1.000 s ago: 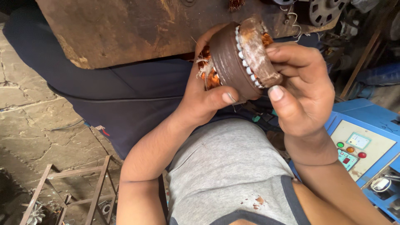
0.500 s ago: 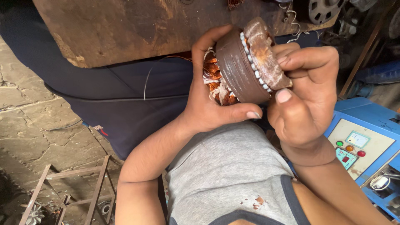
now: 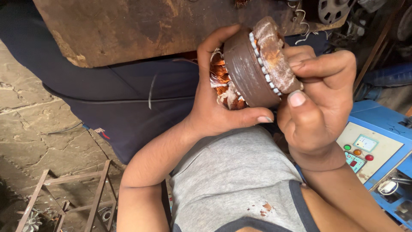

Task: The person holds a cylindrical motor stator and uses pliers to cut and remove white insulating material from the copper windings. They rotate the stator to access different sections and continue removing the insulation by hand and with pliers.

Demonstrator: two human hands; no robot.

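Note:
A round brown motor stator [image 3: 249, 73] with copper windings and white slot liners is held up close in front of my chest. My left hand [image 3: 214, 107] cups it from the left and below, thumb pressed along its lower rim. My right hand [image 3: 317, 99] grips the taped winding end on the right side, thumb pointing up at the rim. Orange copper coils [image 3: 221, 79] show on the side facing my left palm.
A worn wooden board [image 3: 141, 25] lies across my dark trousers [image 3: 124, 103]. A blue control box [image 3: 377, 146] with a small display and coloured buttons stands at the right. A rusty metal frame [image 3: 68, 193] rests on the stone floor at lower left. Machine parts crowd the top right.
Both hands have tilted and turned the stator slightly, bringing it a little lower and closer. My left thumb has slid along the lower rim.

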